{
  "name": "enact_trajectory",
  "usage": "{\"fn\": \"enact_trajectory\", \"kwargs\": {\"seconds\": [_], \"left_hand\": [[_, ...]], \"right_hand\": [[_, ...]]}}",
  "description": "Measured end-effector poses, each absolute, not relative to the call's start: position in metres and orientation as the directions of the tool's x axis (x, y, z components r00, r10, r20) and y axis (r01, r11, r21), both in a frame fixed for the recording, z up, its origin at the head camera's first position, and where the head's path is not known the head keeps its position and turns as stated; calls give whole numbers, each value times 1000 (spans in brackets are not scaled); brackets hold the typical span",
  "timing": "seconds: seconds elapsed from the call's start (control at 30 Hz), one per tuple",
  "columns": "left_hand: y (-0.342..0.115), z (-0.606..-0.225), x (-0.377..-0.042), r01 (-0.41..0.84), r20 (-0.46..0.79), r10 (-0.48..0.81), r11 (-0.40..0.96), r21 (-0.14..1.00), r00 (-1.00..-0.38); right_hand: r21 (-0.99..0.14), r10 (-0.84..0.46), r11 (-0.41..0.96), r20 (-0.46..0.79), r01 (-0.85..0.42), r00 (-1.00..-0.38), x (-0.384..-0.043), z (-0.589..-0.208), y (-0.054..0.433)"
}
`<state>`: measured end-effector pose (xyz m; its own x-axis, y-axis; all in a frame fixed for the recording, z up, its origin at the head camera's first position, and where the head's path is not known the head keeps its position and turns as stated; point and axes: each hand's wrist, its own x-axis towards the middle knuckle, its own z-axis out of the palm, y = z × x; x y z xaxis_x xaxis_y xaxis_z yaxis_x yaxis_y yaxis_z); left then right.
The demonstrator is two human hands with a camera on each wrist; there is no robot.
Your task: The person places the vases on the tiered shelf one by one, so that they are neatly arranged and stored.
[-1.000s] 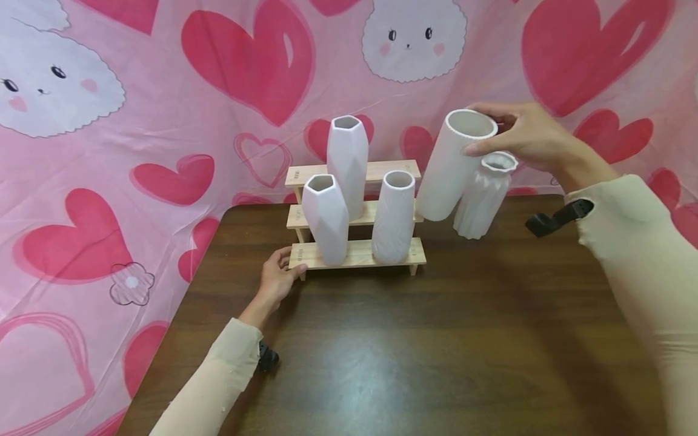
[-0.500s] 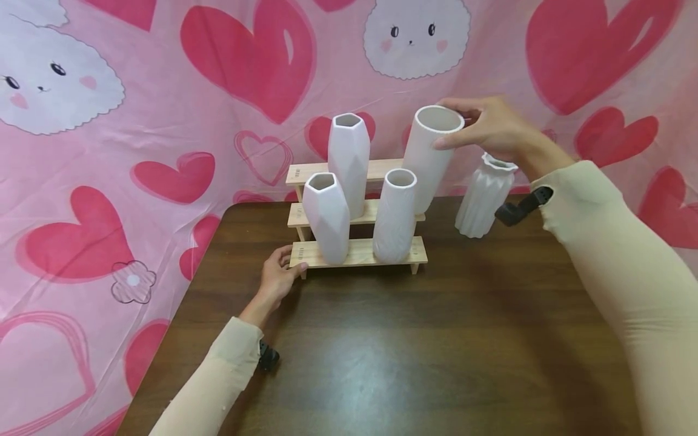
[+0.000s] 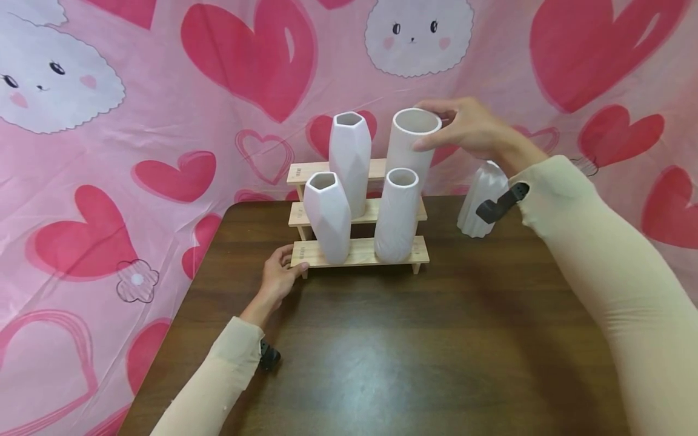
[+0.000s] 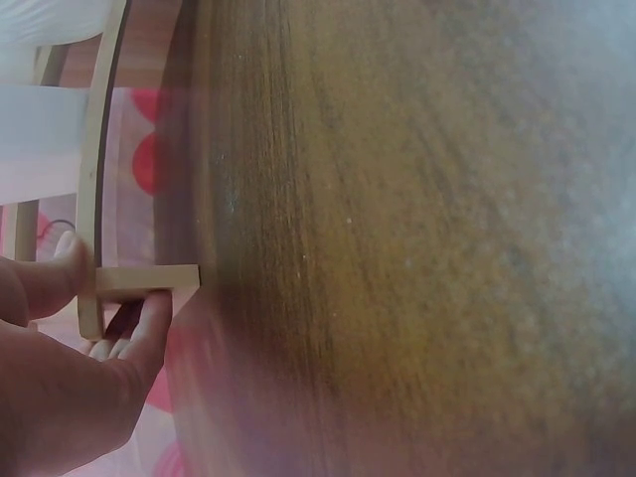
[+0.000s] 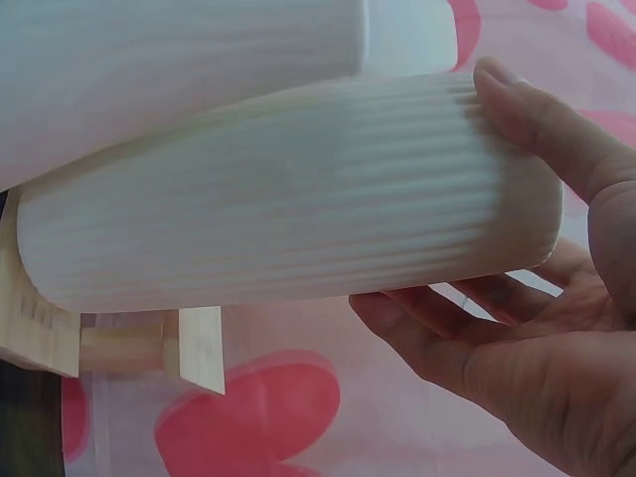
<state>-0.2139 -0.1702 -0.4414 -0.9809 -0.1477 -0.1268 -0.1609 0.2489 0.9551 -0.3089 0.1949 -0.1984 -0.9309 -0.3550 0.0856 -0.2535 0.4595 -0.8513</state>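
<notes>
My right hand (image 3: 463, 130) grips a wide white vase (image 3: 410, 139) near its rim, thumb on one side and fingers on the other. In the right wrist view this ribbed vase (image 5: 298, 204) has its base at a step of the wooden stand (image 5: 30, 318). At the left end of the lowest step my left hand (image 3: 277, 275) pinches the three-step wooden stand (image 3: 360, 248), thumb on top and fingers beneath. Two faceted white vases stand on it, a front one (image 3: 329, 218) and a rear one (image 3: 350, 163). A slim textured vase (image 3: 397, 218) partly hides the gripped one.
A pleated white vase (image 3: 474, 203) stands on the brown table (image 3: 382, 351) right of the stand, partly behind my right wrist's black camera (image 3: 501, 203). A pink heart-patterned cloth (image 3: 163, 72) hangs behind the table.
My right hand has carried the wide vase leftward, from beside the pleated vase to behind the slim vase at the stand's right side. My left hand has stayed on the stand.
</notes>
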Motion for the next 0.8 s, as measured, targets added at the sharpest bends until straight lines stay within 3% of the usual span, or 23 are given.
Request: {"fn": "enact_trajectory", "kwargs": {"seconds": [0.8], "left_hand": [[-171, -442, -210, -165, -131, -141, 266, 950, -981]], "right_hand": [[-795, -442, 532, 33, -291, -896, -319, -201, 180]]}}
